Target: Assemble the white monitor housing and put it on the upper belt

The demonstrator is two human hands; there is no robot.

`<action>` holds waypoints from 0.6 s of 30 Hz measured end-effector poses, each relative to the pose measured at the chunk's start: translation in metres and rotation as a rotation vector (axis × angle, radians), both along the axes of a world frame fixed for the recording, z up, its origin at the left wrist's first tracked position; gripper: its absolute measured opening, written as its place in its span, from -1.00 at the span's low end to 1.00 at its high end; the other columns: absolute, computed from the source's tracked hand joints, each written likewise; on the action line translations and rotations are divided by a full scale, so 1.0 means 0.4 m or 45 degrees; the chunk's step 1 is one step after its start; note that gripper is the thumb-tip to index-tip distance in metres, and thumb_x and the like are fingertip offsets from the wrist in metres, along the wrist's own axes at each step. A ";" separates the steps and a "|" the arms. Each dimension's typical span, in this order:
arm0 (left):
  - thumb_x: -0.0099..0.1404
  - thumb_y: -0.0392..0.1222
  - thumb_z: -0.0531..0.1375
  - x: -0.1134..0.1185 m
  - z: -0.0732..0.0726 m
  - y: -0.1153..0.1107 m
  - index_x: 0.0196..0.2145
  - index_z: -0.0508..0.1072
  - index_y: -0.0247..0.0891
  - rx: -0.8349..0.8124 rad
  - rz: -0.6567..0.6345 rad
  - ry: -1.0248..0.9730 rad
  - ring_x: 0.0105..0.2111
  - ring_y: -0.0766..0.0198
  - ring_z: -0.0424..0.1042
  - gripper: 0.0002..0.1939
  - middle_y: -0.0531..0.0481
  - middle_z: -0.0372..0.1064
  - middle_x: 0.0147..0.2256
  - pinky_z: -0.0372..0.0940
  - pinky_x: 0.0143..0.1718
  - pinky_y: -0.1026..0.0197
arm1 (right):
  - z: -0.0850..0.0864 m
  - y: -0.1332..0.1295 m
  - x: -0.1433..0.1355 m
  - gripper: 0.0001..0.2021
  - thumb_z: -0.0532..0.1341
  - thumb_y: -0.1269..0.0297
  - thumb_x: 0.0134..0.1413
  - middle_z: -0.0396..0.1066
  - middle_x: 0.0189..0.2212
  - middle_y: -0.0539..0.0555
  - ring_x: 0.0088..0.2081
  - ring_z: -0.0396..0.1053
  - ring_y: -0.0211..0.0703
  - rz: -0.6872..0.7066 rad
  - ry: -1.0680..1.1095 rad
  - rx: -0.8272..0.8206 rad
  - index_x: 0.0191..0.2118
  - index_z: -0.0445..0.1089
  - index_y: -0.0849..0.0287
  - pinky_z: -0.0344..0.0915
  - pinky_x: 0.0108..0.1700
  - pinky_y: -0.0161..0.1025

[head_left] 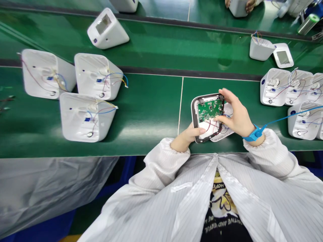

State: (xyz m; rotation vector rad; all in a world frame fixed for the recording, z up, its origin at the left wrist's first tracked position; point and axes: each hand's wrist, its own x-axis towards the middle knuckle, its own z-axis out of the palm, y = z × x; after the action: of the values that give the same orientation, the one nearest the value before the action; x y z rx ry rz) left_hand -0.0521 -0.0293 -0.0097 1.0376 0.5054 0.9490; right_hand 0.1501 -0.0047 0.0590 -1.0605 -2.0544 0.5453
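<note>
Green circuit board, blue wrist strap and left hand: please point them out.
green circuit board (210,109), head view, middle of the board.
blue wrist strap (254,133), head view, band on the wrist.
left hand (186,137), head view, back of the hand.

1. Front panel (202,134): smooth grey and white plastic, holding a green circuit board (210,110).
2. Worktop (151,111): smooth green mat, faint sheen.
3. Housings (85,116) at nine o'clock: glossy white plastic.
4. Wrist strap (253,133): blue cloth.

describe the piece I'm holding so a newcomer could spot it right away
On the green table, look at the near edge, between the left hand and right hand. There sits a grey-rimmed panel. Unlike the white shells around, it carries a bare green circuit board.
</note>
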 end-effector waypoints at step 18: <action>-0.05 0.04 0.46 0.008 0.110 0.053 0.44 -0.17 -0.17 0.833 0.225 0.939 0.30 -0.30 0.07 0.27 -0.33 -0.02 0.34 0.03 0.31 -0.30 | 0.109 0.026 0.030 -0.79 0.09 0.27 0.38 0.47 0.02 0.02 0.11 0.33 0.00 0.217 -0.588 0.519 0.00 0.43 -0.03 0.20 0.05 0.04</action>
State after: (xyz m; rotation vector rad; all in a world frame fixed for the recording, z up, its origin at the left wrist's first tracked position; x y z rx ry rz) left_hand -0.0490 -0.0079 0.0341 1.9862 0.9345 0.8846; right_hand 0.1623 0.0058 0.1025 -0.8200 -2.5315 -0.0583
